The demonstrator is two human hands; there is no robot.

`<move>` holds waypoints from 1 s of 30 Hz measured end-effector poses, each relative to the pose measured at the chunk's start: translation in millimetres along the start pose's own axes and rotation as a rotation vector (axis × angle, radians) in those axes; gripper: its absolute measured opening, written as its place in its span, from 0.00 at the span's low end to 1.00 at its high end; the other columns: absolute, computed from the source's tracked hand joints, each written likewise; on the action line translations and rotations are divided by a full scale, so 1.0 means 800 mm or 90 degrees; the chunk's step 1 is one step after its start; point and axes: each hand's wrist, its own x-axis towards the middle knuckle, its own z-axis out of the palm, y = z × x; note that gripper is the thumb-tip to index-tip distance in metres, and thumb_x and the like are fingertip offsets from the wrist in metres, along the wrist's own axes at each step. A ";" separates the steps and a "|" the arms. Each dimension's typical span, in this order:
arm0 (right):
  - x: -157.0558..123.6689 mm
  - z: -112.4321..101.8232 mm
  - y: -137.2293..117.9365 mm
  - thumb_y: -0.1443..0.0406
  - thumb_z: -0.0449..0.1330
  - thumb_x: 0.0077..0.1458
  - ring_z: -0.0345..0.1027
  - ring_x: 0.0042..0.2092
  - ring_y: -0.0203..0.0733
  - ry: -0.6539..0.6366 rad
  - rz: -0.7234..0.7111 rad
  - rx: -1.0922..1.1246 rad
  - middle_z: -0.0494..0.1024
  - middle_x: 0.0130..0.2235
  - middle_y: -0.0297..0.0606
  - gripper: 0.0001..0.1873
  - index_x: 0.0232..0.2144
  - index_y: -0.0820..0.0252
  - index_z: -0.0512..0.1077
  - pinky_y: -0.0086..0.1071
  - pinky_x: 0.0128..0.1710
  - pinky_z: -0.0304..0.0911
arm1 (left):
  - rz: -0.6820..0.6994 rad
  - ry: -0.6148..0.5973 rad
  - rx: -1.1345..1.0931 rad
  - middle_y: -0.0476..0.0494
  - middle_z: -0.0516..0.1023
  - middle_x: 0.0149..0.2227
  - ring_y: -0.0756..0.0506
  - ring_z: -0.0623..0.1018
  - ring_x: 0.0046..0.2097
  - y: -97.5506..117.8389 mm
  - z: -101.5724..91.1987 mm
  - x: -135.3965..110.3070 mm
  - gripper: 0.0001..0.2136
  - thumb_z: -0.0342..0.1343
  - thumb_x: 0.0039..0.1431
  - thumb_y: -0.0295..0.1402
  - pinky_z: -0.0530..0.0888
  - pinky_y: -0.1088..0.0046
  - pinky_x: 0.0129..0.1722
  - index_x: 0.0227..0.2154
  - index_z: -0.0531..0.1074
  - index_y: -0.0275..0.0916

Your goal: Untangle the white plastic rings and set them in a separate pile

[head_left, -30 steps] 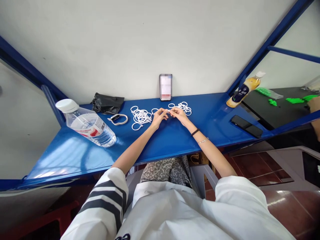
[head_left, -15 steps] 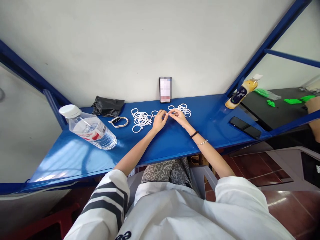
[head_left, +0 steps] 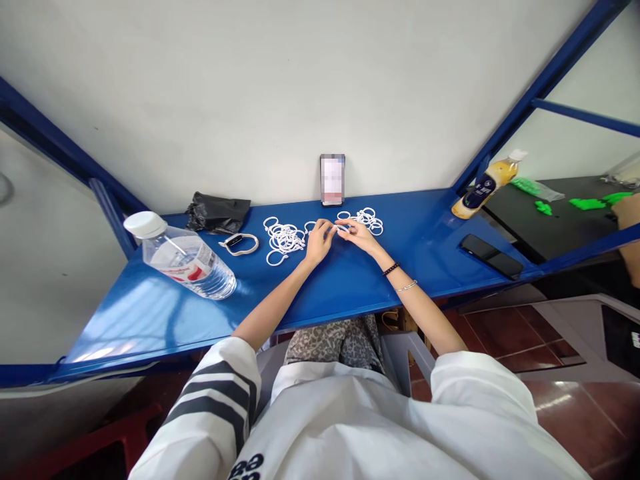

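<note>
My left hand (head_left: 319, 241) and my right hand (head_left: 356, 232) meet over the blue table (head_left: 350, 280), fingertips pinched together on a small white plastic ring (head_left: 338, 229) held between them. A heap of white rings (head_left: 283, 237) lies just left of my left hand. A smaller pile of white rings (head_left: 369, 219) lies just beyond my right hand. My right wrist wears a dark bead bracelet and a thin silver bangle.
A phone (head_left: 332, 179) leans upright on the wall behind my hands. A water bottle (head_left: 181, 256) lies at left, with a black bag (head_left: 218, 211) and a smartwatch (head_left: 239, 243) nearby. At right stand a yellow drink bottle (head_left: 484, 184) and a flat black phone (head_left: 491, 255). Another person's hand (head_left: 629, 208) shows at far right.
Both hands stay pinched together on the ring at the same spot; only the fingers shift slightly. The view has tilted a little.
</note>
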 end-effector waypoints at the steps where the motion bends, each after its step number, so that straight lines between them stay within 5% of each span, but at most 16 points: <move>1: 0.001 0.000 0.002 0.51 0.64 0.50 0.71 0.39 0.39 0.007 -0.004 -0.010 0.74 0.51 0.43 0.26 0.48 0.56 0.74 0.36 0.42 0.70 | -0.007 0.002 0.002 0.41 0.71 0.41 0.49 0.73 0.35 -0.001 0.000 0.000 0.13 0.46 0.67 0.41 0.71 0.73 0.34 0.35 0.70 0.38; 8: 0.002 0.002 0.005 0.50 0.66 0.46 0.70 0.44 0.44 0.040 -0.015 -0.059 0.75 0.48 0.43 0.24 0.43 0.57 0.76 0.37 0.43 0.68 | -0.042 0.002 -0.013 0.42 0.72 0.41 0.49 0.73 0.34 -0.005 0.000 0.001 0.13 0.48 0.66 0.41 0.71 0.73 0.34 0.34 0.72 0.38; 19: -0.001 0.007 0.000 0.53 0.68 0.45 0.69 0.37 0.39 0.071 -0.019 -0.072 0.75 0.44 0.40 0.21 0.40 0.58 0.74 0.34 0.37 0.66 | -0.057 0.026 -0.063 0.42 0.74 0.37 0.49 0.72 0.31 -0.006 0.000 0.002 0.14 0.51 0.63 0.43 0.69 0.72 0.31 0.30 0.72 0.38; 30: -0.005 0.014 -0.007 0.54 0.67 0.47 0.60 0.31 0.35 0.129 -0.059 -0.180 0.74 0.43 0.38 0.22 0.43 0.56 0.71 0.31 0.32 0.60 | -0.239 -0.078 -0.377 0.49 0.71 0.21 0.53 0.70 0.23 0.004 -0.004 0.009 0.22 0.60 0.51 0.54 0.67 0.77 0.23 0.26 0.73 0.36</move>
